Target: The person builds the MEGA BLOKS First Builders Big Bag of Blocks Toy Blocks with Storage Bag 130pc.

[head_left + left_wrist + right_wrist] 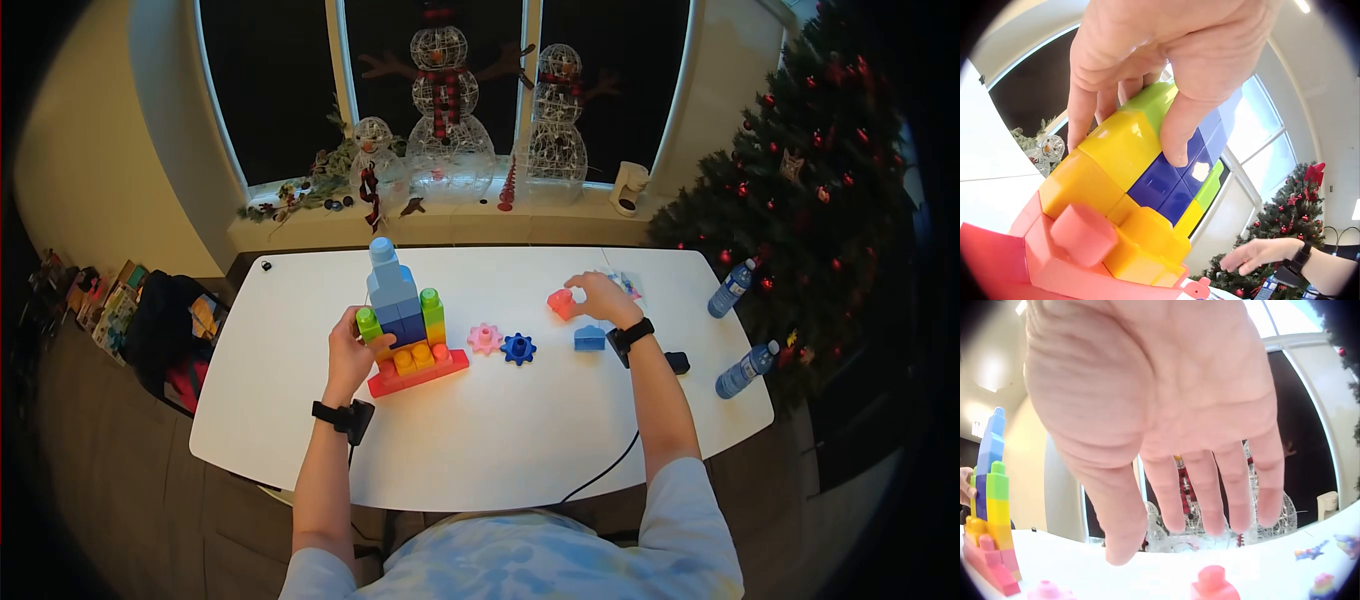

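Observation:
A castle-like structure of large toy blocks (403,325) stands on the left of the table, a coral base below, orange and yellow blocks, dark blue in the middle, green-topped sides and a light blue tower. My left hand (352,350) grips its left side, the thumb (1180,137) lying across the yellow and dark blue blocks. To the right, my right hand (604,298) hovers by a coral block (562,304) with its stud up. In the right wrist view the fingers (1204,494) are straight and apart, holding nothing, with the coral block below them.
Between the hands lie a pink gear (486,339) and a dark blue gear (518,348). A blue block (589,338) sits below the right hand. Two water bottles (731,288) stand at the table's right edge, near a small black object (678,362). A cable (605,470) trails across the front.

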Tool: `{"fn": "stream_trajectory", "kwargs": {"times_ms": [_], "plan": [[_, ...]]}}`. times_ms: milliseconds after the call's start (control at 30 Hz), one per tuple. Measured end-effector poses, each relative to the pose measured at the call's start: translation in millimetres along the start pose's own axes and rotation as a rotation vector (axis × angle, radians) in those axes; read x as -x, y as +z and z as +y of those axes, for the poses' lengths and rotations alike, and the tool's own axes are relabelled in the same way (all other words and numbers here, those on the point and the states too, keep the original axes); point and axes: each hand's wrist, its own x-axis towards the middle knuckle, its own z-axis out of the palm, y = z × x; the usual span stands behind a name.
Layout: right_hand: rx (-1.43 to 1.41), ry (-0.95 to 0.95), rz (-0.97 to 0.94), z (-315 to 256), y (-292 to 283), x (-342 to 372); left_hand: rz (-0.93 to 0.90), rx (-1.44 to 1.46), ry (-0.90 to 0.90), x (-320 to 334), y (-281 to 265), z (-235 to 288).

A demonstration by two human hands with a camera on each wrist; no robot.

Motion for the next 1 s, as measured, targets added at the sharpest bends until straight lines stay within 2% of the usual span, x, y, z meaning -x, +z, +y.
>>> {"fn": "stream_trajectory", "kwargs": {"times_ms": [133, 200, 300, 367, 433, 500, 533, 567, 633, 667, 733, 767, 800, 833, 867, 933, 1000], "plan": [[0.01, 0.086, -0.084, 25.6, 32.0, 30.0, 0.023, -0.04, 0.024, -32.0, 1.0, -13.2], [0.025, 0.272, -0.029, 23.2, 47.3, 39.2, 0.015, -0.051, 0.033, -43.5, 1.6, -16.0], [0.112, 0.319, 0.063, 19.2, 76.3, 45.5, -0.024, -0.064, 0.0, -52.7, 1.7, -20.6], [0.132, 0.312, 0.059, 11.7, 83.4, 46.3, -0.003, -0.073, 0.02, -51.5, 4.1, -19.7], [0.23, 0.348, -0.022, 4.7, 86.9, 44.7, 0.019, -0.085, 0.043, -44.5, 7.5, -13.5], [0.191, 0.371, -0.02, -0.4, 84.7, 44.3, 0.474, -0.502, 0.421, -28.5, 20.8, 19.8], [0.159, 0.39, -0.026, -1.2, 83.6, 47.1, 0.544, -0.468, 0.467, -19.2, 29.4, 45.3], [0.154, 0.394, -0.026, -0.4, 80.3, 48.6, 0.539, -0.469, 0.469, -14.1, 39.7, 55.9], [-0.154, 0.355, 0.057, 2.1, 72.7, 48.5, 0.403, -0.315, 0.592, -1.3, 62.5, 66.7], [-0.154, 0.353, 0.055, 3.2, 73.3, 47.9, 0.232, -0.246, 0.513, 7.5, 81.7, 66.9], [-0.486, 0.225, 0.331, 4.6, 76.5, 42.9, -0.081, -0.29, 0.494, 16.2, 123.3, 67.4], [-0.489, 0.223, 0.335, 4.5, 79.1, 39.8, -0.18, -0.332, 0.508, 19.1, 142.9, 57.3], [-0.801, 0.259, 0.302, 4.1, 82.3, 37.4, -0.28, -0.372, 0.523, 20.9, 161.3, 42.5], [-1.113, 0.292, 0.263, 3.1, 84.4, 37.1, -0.283, -0.373, 0.529, 21.6, 177.4, 28.3], [-1.113, 0.292, 0.272, -1.0, 84.2, 38.5, -0.354, -0.436, 0.501, 21.2, 192.1, 14.1], [-1.498, 0.382, 0.221, -8.9, 83.3, 43.3, -0.427, -0.498, 0.48, 17.6, 209.0, 2.4], [-1.587, 0.376, 0.201, -8.7, 82.6, 50.1, -0.526, -0.634, 0.305, 12.8, 219.6, -3.2]]}}
